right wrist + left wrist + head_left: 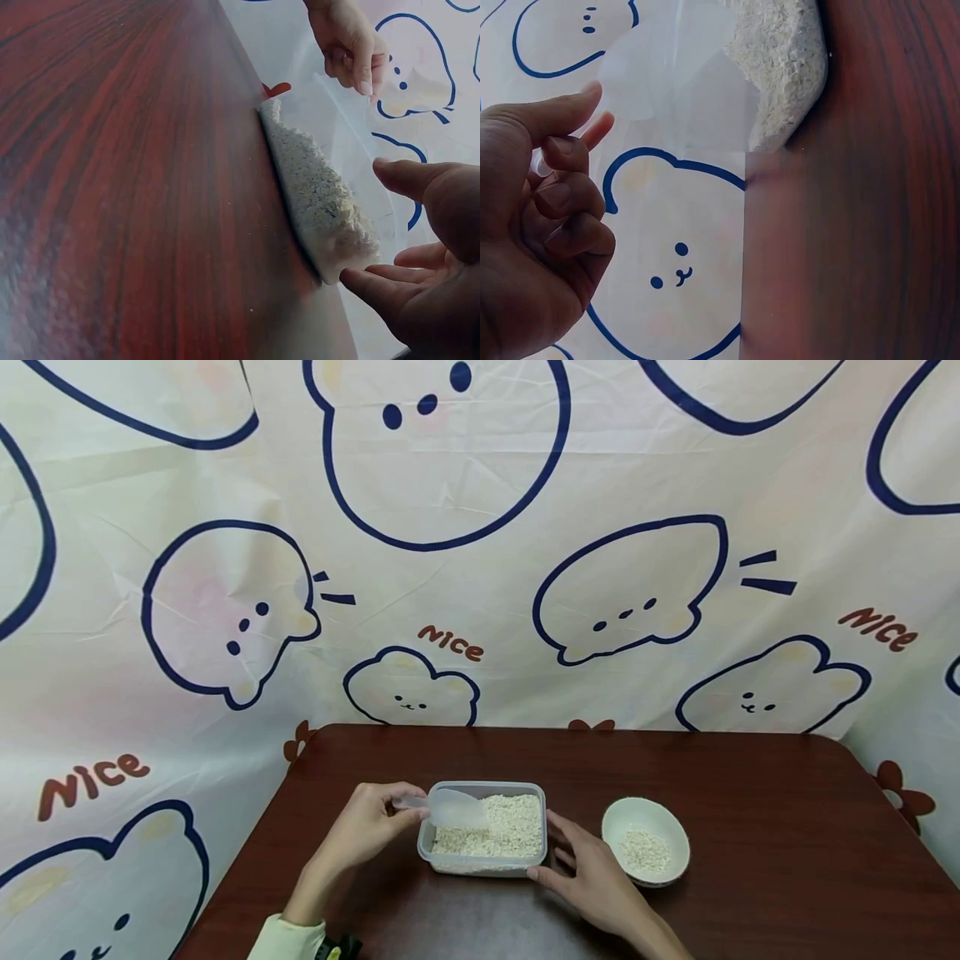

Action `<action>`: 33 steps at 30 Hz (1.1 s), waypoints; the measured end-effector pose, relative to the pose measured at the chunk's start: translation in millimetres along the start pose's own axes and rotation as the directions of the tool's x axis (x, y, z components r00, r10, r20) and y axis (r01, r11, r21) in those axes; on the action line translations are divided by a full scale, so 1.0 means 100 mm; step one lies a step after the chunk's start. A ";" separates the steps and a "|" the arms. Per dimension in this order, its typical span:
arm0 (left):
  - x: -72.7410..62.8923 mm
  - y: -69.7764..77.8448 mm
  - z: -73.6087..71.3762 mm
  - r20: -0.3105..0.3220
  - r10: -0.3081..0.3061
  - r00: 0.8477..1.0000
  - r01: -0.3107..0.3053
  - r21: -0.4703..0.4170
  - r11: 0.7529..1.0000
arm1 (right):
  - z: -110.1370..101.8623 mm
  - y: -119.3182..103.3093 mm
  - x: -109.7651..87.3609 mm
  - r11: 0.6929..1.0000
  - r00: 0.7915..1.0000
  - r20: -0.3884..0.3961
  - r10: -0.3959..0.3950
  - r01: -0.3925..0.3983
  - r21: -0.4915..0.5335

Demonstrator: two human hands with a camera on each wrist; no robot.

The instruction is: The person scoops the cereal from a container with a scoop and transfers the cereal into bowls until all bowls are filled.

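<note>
A translucent plastic box (pixel 483 865) stands on the table, with pale oat-like flakes (pixel 517 827) inside. My left hand (pixel 366 822) pinches the handle of a translucent scoop (pixel 456 810) at the box's left side. The scoop's blade reaches over the flakes; whether it carries any is unclear. In the left wrist view, the fingers of that hand are curled round the handle. At the box's right side is my right hand (pixel 596 878), its thumb by the near corner and its fingers extended along the wall. In the right wrist view, a fingertip (pixel 352 276) touches the lower box.
Right of my right hand stands a white bowl (pixel 628 816) with a small heap of the same pale flakes. The dark brown wooden table (pixel 780 843) ends at the back against a cloth backdrop (pixel 510 585) with cartoon drawings.
</note>
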State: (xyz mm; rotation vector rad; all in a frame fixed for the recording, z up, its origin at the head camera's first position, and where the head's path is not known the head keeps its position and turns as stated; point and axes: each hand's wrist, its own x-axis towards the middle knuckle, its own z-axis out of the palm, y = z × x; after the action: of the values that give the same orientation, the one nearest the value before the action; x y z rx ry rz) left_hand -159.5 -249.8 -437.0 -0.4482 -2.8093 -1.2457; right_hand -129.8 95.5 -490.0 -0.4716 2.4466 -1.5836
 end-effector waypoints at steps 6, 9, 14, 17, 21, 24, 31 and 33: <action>0.02 -0.01 0.07 0.023 0.018 1.000 -0.018 0.008 1.000 | 0.02 0.04 0.02 0.999 1.000 -0.012 -0.007 0.008 0.042; 0.03 -0.01 0.13 0.031 0.033 0.999 -0.032 -0.010 0.999 | 0.03 0.04 0.03 0.998 1.000 -0.008 -0.006 0.006 0.057; 0.03 0.00 0.23 0.028 0.060 0.998 -0.059 -0.039 0.997 | 0.04 0.06 0.02 0.997 1.000 0.000 -0.004 0.004 0.077; 0.04 0.01 0.28 0.016 0.073 0.997 -0.072 -0.053 0.996 | 0.05 0.08 0.02 0.996 1.000 -0.005 -0.002 0.003 0.086; 0.05 0.04 0.35 0.014 0.063 0.998 -0.062 -0.066 0.996 | 0.06 0.09 0.01 0.996 1.000 -0.007 0.001 0.000 0.094; 0.07 0.06 0.39 0.010 0.053 0.999 -0.052 -0.052 0.997 | 0.07 0.09 0.01 0.996 1.000 -0.006 0.005 -0.004 0.094; 0.12 0.11 0.49 0.005 0.081 0.997 -0.081 -0.013 0.997 | 0.08 0.09 0.01 0.995 1.000 -0.015 0.012 -0.010 0.097; 0.13 0.13 0.52 -0.003 0.087 0.996 -0.087 0.006 0.996 | 0.08 0.09 0.01 0.994 1.000 -0.018 0.014 -0.012 0.104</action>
State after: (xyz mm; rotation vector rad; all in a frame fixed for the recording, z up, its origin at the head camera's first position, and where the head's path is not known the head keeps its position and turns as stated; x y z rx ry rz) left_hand -163.9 -201.0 -461.1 -0.5614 -2.7572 -1.2200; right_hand -129.2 92.0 -501.3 -0.4246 2.3606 -1.7073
